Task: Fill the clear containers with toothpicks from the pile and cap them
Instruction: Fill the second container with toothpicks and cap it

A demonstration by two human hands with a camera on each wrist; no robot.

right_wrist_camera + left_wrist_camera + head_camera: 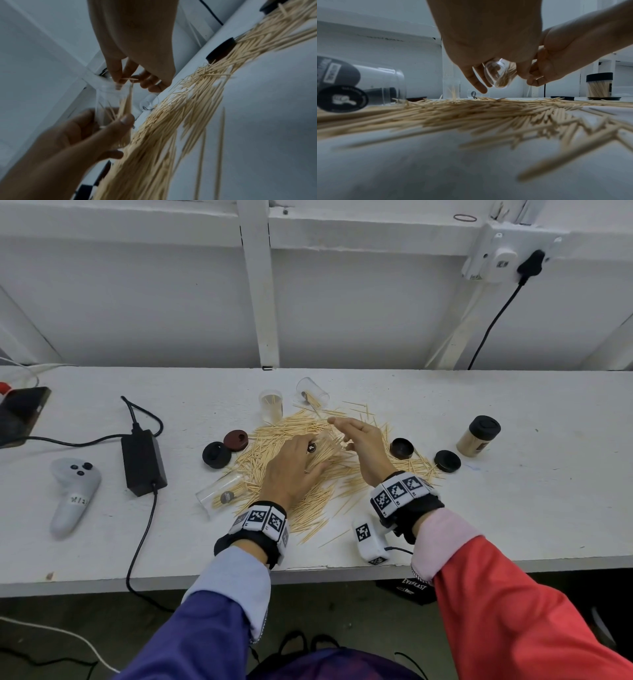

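Left hand [291, 470]: fingers [120, 125] curl round a clear container [109, 102], held tilted just above the toothpick pile [308, 474] at table [513, 508] centre. Right hand [363, 443]: fingertips [118, 75] pinch a few toothpicks at the container's open mouth; other toothpicks already stand inside it.

View differences: in the head view the held container is largely hidden under the left hand, with only a dark spot showing. The left wrist view shows its round clear base [494, 75] and the toothpick tips within. The right wrist view shows the mouth and the pinch.

Count, head view:
- Clear containers, uncapped, on the table: three. One upright [271, 405] at the far edge of the pile, one lying [312, 393] just right of it, one lying [219, 494] at the near left.
- Capped container [479, 435], full, upright, far right: one.
- Loose caps: four. Two left of the pile, black [216, 454] and reddish-brown [236, 440]; two right, black [401, 448] and [447, 461].
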